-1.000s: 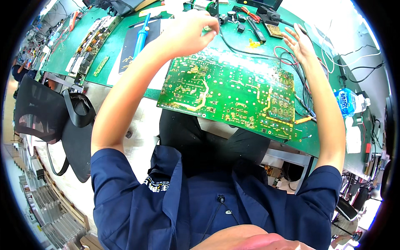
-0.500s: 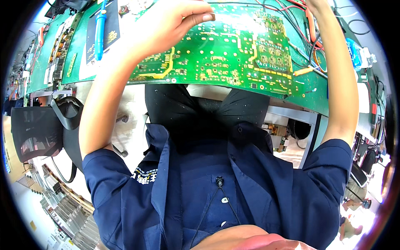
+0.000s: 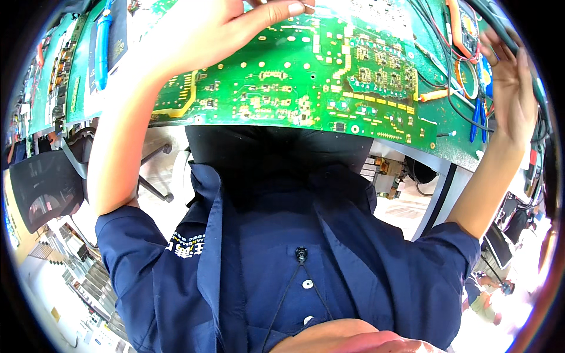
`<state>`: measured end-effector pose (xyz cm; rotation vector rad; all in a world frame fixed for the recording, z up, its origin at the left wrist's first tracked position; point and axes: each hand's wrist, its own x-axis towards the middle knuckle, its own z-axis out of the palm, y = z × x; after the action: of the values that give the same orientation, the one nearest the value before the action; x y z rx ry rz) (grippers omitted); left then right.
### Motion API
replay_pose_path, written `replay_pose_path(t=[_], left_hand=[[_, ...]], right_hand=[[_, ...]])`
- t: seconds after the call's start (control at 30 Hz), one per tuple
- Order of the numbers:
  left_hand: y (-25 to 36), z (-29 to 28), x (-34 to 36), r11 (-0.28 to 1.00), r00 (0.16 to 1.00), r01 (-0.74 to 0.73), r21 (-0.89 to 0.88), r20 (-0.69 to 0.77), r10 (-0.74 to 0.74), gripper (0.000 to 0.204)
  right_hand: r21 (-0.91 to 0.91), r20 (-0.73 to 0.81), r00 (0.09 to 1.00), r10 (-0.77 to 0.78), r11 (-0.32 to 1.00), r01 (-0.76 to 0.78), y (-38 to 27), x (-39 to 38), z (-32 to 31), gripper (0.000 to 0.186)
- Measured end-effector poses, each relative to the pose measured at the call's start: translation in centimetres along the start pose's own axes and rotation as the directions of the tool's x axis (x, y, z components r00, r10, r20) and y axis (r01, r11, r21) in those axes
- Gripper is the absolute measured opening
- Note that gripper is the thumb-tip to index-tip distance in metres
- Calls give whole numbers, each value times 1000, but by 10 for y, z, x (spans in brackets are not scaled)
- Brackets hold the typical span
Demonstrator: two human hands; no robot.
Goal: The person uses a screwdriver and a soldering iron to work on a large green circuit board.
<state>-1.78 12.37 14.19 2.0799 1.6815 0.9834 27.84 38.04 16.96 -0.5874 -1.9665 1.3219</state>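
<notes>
A large green circuit board (image 3: 282, 76) lies on the bench in front of me, its surface covered with gold pads and small parts. Over its upper left part is my left hand (image 3: 229, 32). Thumb and fingers there are closed in a pinch at the top edge of the picture; what they hold is too small or hidden to name. My right hand (image 3: 511, 88) is raised beyond the board's right side, fingers apart and slightly bent. A thick black cable (image 3: 500, 25) passes by its fingertips, and I see no firm grip on it.
Right of the board lie an orange multimeter (image 3: 465, 29), blue-handled pliers (image 3: 478, 120), a yellow-orange probe (image 3: 434, 95) and tangled leads. A blue pen-like tool (image 3: 103, 47) lies at the left, near rows of other boards (image 3: 62, 70). A black mesh chair (image 3: 46, 191) stands left of me.
My right hand has come down and outward into view from the top right, beside the black cable. My left hand stays pinched over the board. The view has shifted slightly.
</notes>
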Motion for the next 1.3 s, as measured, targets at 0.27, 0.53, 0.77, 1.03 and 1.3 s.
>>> replay_pose_path(t=[0.27,0.53,0.77,1.03,1.3], left_hand=[[25,2,-1,1000,1000,14,-19,-12,-14,12],[25,10,0,986,992,102,132,-82,-92,11],[17,13,4,987,995,41,153,-99,-26,12],[17,21,1,983,995,47,179,-96,-30,12],[15,24,4,980,994,57,192,-103,-37,12]], right_hand=[[40,426,897,-119,993,113,11,-5,5,57],[-129,489,863,-125,968,214,7,-21,18,58],[197,388,922,13,976,-96,13,-23,8,35],[85,248,964,-95,994,76,16,-28,12,39],[155,167,985,-52,988,26,20,-29,5,41]])
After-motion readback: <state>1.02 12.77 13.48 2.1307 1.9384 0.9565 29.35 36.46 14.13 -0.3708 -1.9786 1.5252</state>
